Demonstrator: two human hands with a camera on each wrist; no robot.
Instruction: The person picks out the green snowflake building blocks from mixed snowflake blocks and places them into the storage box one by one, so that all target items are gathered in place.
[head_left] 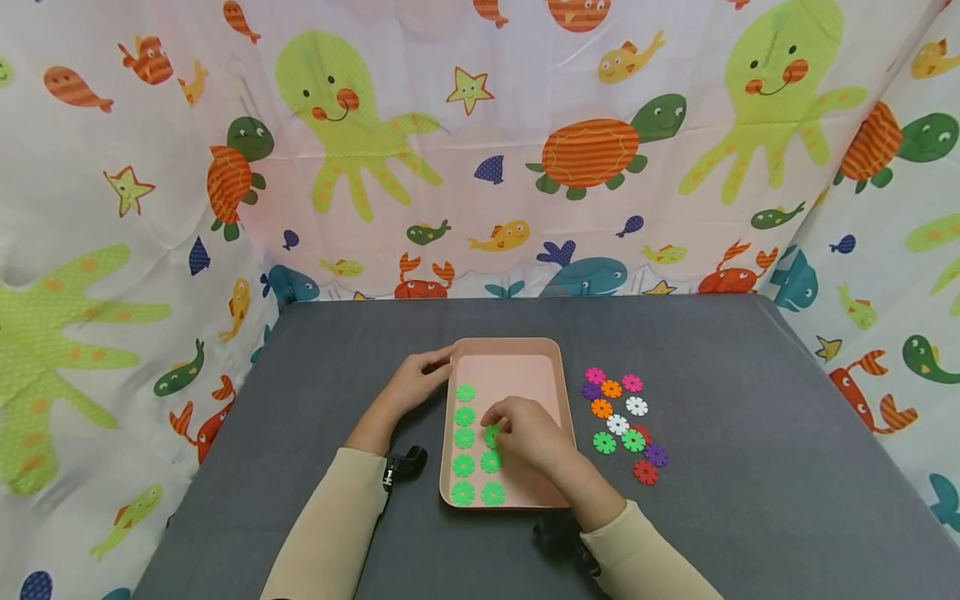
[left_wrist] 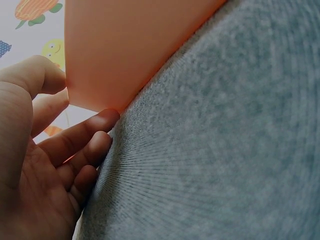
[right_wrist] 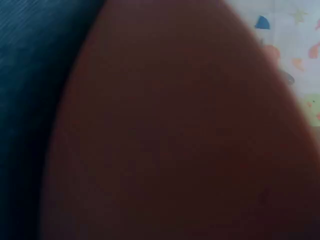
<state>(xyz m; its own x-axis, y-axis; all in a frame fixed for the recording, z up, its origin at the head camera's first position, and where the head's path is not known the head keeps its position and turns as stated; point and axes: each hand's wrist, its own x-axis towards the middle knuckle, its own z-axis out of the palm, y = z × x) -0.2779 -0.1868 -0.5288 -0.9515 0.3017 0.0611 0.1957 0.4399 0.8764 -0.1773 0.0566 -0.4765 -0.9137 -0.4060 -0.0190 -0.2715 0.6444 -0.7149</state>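
A pink rectangular tray (head_left: 510,346) lies on the grey cloth, with a column of several green notched plastic discs (head_left: 464,466) along its left side and a shorter column beside it. My left hand (head_left: 417,379) grips the tray's upper left corner; in the left wrist view the thumb and fingers (left_wrist: 80,137) meet its edge and outer wall. Over the middle of the tray, my right hand (head_left: 534,435) has curled fingers that pinch the green disc (head_left: 491,437) at the top of the second column, partly covering it. In the right wrist view, dark blurred skin (right_wrist: 175,130) hides that hand's work.
To the right of the tray lies a loose group of notched discs: pink (head_left: 632,382), orange (head_left: 602,408), white (head_left: 637,406), purple (head_left: 656,455), red (head_left: 645,472) and green (head_left: 604,442). A curtain (head_left: 465,225) printed with sea animals hangs behind and beside the grey table (head_left: 720,400).
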